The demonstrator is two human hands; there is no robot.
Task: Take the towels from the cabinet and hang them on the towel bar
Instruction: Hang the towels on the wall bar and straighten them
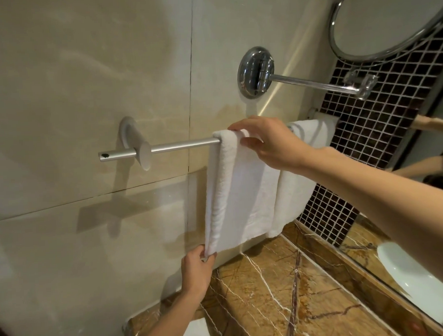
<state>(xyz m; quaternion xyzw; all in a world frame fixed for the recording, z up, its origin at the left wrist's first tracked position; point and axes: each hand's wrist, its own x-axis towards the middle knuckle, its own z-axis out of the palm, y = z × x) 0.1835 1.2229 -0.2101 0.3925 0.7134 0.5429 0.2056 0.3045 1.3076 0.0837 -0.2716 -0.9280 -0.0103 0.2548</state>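
Note:
A silver towel bar (179,146) runs across the beige tiled wall. Two white towels hang over it. The nearer towel (239,192) drapes down the middle. My right hand (267,143) pinches its top fold at the bar. My left hand (197,268) grips its lower left corner just above the counter. The second towel (296,187) hangs behind it to the right, partly covered by my right forearm. The cabinet is not in view.
A chrome wall mount (255,72) carries an arm to a round mirror (391,20) at the upper right. Brown marble counter (266,293) lies below, with a white basin (402,269) at the right. Dark mosaic tiles (366,136) and a wall mirror close off the right side.

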